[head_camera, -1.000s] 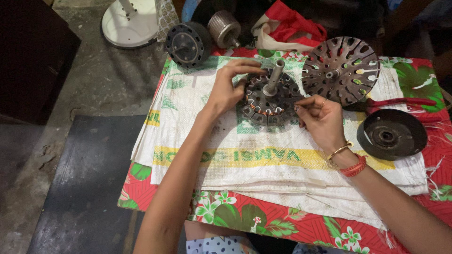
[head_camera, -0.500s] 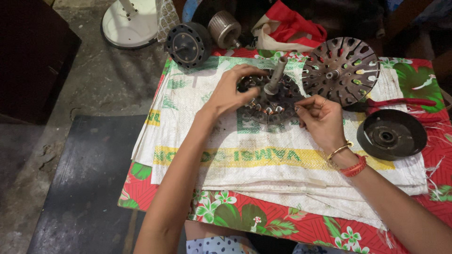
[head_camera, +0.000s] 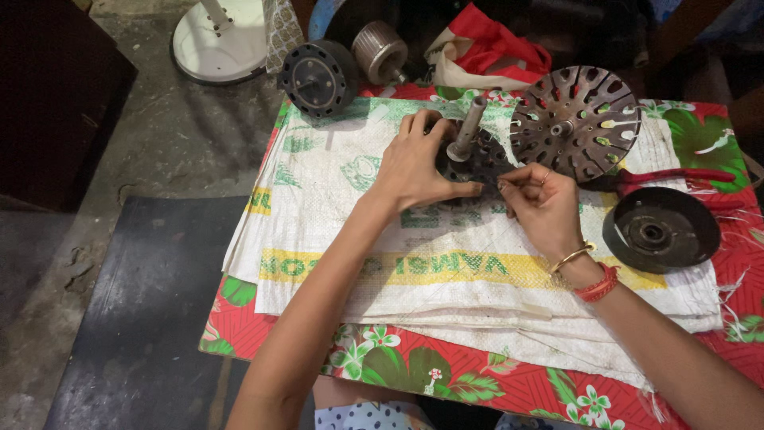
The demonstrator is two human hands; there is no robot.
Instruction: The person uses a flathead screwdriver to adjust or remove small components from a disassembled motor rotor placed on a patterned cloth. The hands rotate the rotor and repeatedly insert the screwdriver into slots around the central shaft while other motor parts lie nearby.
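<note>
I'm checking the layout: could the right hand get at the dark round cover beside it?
Probably yes: the right hand sits just left of the dark round cover, with only bare sack between them.

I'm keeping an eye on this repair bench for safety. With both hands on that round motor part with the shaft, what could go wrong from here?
The slotted metal disc lies right against the motor part, so the right hand could catch its edges. The left hand presses near the upright shaft, which may tip the part. The dark round cover sits near the table's edge and might get knocked off.
</note>
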